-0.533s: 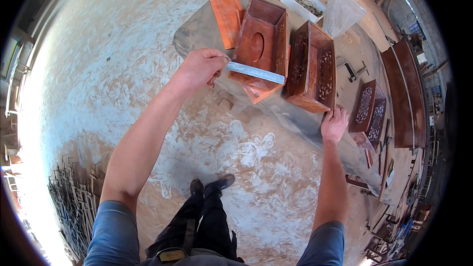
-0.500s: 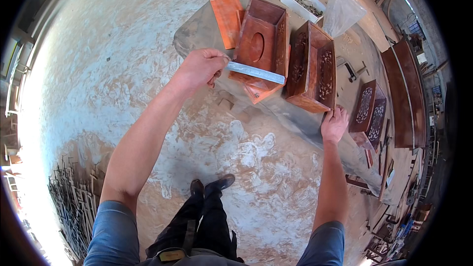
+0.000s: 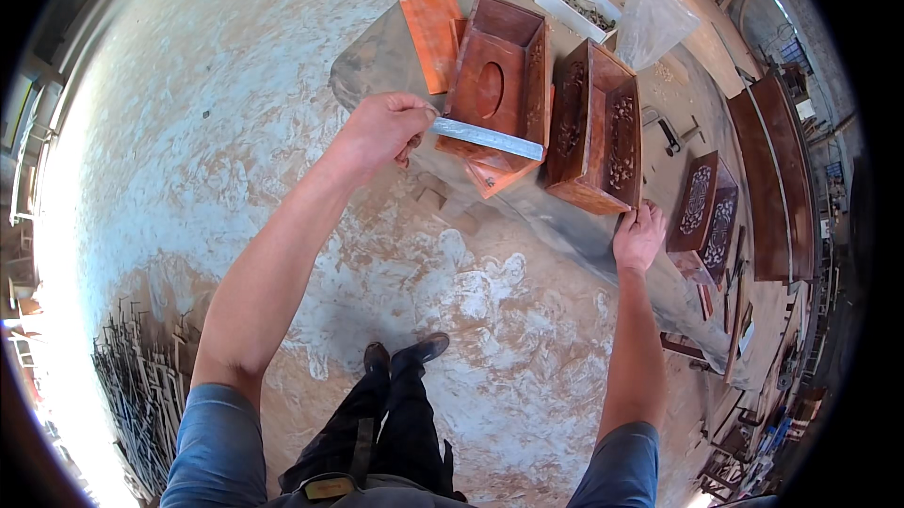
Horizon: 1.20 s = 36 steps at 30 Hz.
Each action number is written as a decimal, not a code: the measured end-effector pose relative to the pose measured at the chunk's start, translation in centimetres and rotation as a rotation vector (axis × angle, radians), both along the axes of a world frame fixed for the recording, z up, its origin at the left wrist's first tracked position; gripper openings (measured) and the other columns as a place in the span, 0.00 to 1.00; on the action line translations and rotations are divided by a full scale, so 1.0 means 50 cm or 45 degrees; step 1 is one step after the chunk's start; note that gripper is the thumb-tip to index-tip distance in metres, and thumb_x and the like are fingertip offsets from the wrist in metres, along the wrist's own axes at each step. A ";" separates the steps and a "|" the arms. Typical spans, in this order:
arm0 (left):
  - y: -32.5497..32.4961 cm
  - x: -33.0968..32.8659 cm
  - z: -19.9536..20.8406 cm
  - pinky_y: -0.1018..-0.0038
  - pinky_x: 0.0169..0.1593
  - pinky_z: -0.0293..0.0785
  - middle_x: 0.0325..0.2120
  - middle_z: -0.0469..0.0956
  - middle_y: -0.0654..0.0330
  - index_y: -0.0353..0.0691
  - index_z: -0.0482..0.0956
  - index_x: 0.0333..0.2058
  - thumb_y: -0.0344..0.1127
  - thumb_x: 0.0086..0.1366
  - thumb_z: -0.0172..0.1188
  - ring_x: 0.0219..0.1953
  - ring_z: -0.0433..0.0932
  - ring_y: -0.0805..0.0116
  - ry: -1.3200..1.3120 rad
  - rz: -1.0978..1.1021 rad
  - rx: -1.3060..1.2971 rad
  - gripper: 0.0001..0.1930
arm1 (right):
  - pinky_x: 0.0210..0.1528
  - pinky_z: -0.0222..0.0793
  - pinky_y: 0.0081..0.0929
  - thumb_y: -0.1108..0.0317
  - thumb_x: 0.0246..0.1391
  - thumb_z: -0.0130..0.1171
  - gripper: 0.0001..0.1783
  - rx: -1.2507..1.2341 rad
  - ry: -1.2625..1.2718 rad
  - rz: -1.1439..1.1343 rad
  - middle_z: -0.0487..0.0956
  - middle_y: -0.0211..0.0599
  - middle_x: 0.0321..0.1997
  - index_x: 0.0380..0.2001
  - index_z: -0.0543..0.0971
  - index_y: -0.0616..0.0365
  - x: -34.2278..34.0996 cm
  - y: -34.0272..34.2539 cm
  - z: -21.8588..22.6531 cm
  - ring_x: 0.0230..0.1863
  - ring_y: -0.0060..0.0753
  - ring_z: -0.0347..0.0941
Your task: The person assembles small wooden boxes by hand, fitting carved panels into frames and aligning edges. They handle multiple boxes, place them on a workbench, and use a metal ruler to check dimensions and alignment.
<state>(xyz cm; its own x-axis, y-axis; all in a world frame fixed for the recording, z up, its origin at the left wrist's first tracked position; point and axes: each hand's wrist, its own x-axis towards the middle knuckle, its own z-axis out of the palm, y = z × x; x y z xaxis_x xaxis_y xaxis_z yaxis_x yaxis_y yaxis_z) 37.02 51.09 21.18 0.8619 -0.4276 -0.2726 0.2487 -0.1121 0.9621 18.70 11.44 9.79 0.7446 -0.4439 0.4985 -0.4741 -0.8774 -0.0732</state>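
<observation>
My left hand is closed around one end of a flat, pale grey strip. The strip reaches to the right across the near end of a red-brown wooden box that has an oval opening in its panel. Whether strip and box touch, I cannot tell. At the near right corner of a second, open-topped wooden box is my right hand, its thumb and fingers closed on that corner. Carved openwork shows on this box's inner side. Orange-red wooden panels lie beside and under the first box.
On the worktable are a white tray of small pieces, a clear plastic bag and a C-clamp. Farther right stands a carved wooden box. Metal rods stand bundled at lower left.
</observation>
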 end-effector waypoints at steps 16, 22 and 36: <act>-0.001 0.001 -0.001 0.79 0.19 0.65 0.16 0.70 0.67 0.35 0.77 0.32 0.32 0.64 0.57 0.15 0.65 0.80 0.000 0.015 0.008 0.06 | 0.51 0.62 0.43 0.65 0.54 0.53 0.11 0.016 0.022 -0.009 0.75 0.38 0.45 0.39 0.78 0.55 0.000 0.003 0.004 0.49 0.47 0.67; 0.000 0.002 -0.004 0.79 0.19 0.65 0.16 0.70 0.67 0.36 0.78 0.32 0.32 0.64 0.56 0.15 0.65 0.80 -0.010 0.009 0.009 0.06 | 0.50 0.63 0.43 0.65 0.54 0.52 0.12 0.000 0.024 -0.009 0.75 0.38 0.44 0.39 0.78 0.55 0.001 0.000 0.001 0.48 0.47 0.68; -0.001 -0.002 -0.001 0.79 0.19 0.65 0.15 0.70 0.68 0.36 0.78 0.31 0.32 0.64 0.56 0.15 0.65 0.80 -0.020 0.019 0.024 0.06 | 0.51 0.63 0.42 0.64 0.54 0.52 0.12 0.012 0.030 -0.013 0.75 0.37 0.45 0.40 0.78 0.54 0.000 0.001 0.002 0.48 0.46 0.67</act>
<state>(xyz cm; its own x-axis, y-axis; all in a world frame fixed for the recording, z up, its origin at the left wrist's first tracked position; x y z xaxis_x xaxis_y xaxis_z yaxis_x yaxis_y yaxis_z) 36.93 51.03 21.13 0.8723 -0.4097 -0.2668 0.2355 -0.1262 0.9636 18.72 11.47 9.87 0.7515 -0.4561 0.4767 -0.4848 -0.8718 -0.0700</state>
